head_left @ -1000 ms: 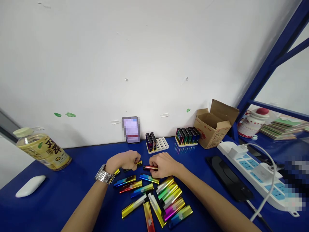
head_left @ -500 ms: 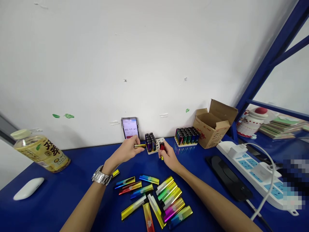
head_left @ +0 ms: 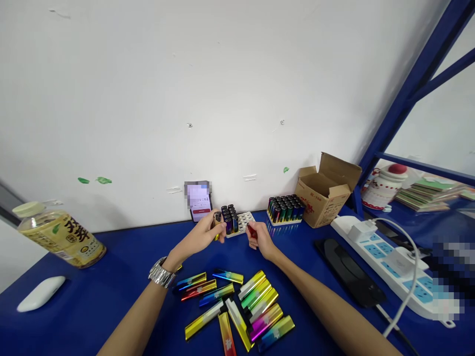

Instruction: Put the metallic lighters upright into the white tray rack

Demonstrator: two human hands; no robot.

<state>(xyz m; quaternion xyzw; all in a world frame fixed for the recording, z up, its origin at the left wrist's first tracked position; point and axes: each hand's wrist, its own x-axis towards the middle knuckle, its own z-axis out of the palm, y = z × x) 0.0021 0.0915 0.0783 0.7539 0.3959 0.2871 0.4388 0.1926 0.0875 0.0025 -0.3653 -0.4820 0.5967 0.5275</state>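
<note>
My left hand (head_left: 203,235) is shut on a gold metallic lighter (head_left: 216,220), holding it upright beside the left end of a white lighter rack (head_left: 243,222). My right hand (head_left: 261,240) grips a red lighter (head_left: 252,230) a little right of that rack. Dark-topped lighters (head_left: 229,219) stand in the rack's left part, and its right part shows bare holes. Several loose gradient-coloured lighters (head_left: 237,306) lie on the blue table (head_left: 104,301) below both hands. Another rack of lighters (head_left: 285,210) stands packed to the right.
A propped phone (head_left: 198,200) stands against the wall. A cardboard box (head_left: 326,190) is at right, and a power strip (head_left: 386,267) and black pad (head_left: 349,272) lie beyond it. A plastic bottle (head_left: 59,237) and white mouse (head_left: 40,294) are at left.
My left hand has moved right against the rack, its gold lighter now upright. My right hand has shifted slightly left and down, with the red lighter still in it.
</note>
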